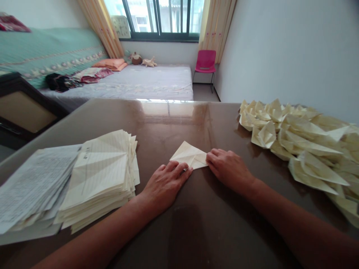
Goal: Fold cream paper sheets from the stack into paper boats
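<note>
A small piece of cream folded paper (188, 152) lies on the brown table, its creases showing and one corner pointing away from me. My left hand (165, 183) holds its near left edge, fingers bent over the paper and pressed together. At the right corner, my right hand (228, 166) pinches the paper between closed fingers; the fingertips are partly hidden. Left of my left hand stands a thick stack of lined cream sheets (98, 168), the top one creased. Many folded paper boats (308, 134) are heaped to the right of my right hand.
A pile of printed white sheets (36, 183) lies at the table's left, against the cream stack. Beyond the glossy table (174, 127) are a bed (157, 80), a pink chair (206, 61) and a window. A dark wooden piece of furniture (25, 104) stands at the left.
</note>
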`<action>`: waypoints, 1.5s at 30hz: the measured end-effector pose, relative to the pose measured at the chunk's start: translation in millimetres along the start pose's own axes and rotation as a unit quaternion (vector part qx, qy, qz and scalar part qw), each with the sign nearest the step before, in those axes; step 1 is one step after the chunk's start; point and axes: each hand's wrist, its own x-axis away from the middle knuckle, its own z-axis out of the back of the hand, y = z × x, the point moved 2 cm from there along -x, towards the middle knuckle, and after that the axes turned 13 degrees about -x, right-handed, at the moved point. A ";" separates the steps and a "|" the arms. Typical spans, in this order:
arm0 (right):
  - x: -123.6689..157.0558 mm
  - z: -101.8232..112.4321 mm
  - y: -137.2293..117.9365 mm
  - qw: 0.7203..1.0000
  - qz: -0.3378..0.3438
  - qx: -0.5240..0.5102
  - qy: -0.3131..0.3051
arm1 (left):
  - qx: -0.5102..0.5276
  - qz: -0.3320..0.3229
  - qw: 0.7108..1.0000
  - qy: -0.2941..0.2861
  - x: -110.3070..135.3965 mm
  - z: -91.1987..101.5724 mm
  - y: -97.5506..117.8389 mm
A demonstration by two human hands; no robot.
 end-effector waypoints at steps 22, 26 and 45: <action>-4.2 -22.8 9.2 0.965 0.120 -0.221 0.076 | 0.263 0.069 0.955 0.122 10.8 -4.3 -25.9; -4.8 -23.7 9.4 0.964 0.122 -0.224 0.079 | 0.232 0.024 0.965 0.121 11.0 -4.4 -25.0; -4.7 -23.1 9.2 0.966 0.118 -0.219 0.073 | 0.140 0.061 0.979 0.138 11.8 -9.5 -34.4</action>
